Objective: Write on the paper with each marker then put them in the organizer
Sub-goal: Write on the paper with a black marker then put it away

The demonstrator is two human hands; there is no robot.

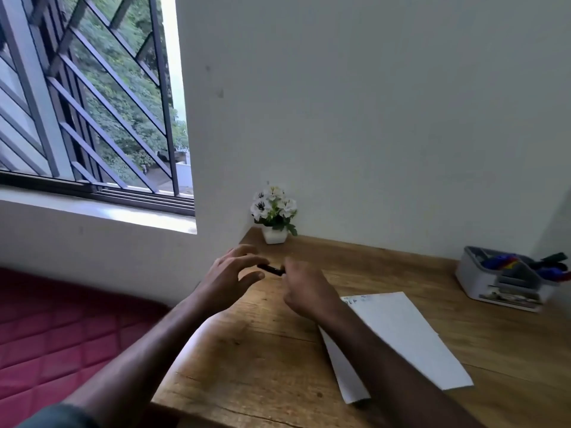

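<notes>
Over the grained wooden desk, both hands pinch a slim black marker.

The scene is lit by soft daylight from the barred window at the upper left. The sill is blown out to near white, and a pale sheen is thrown across the worktop. The hands are smeared by motion blur. The organizer is softened, and straight lines are bowed towards the edges.
</notes>
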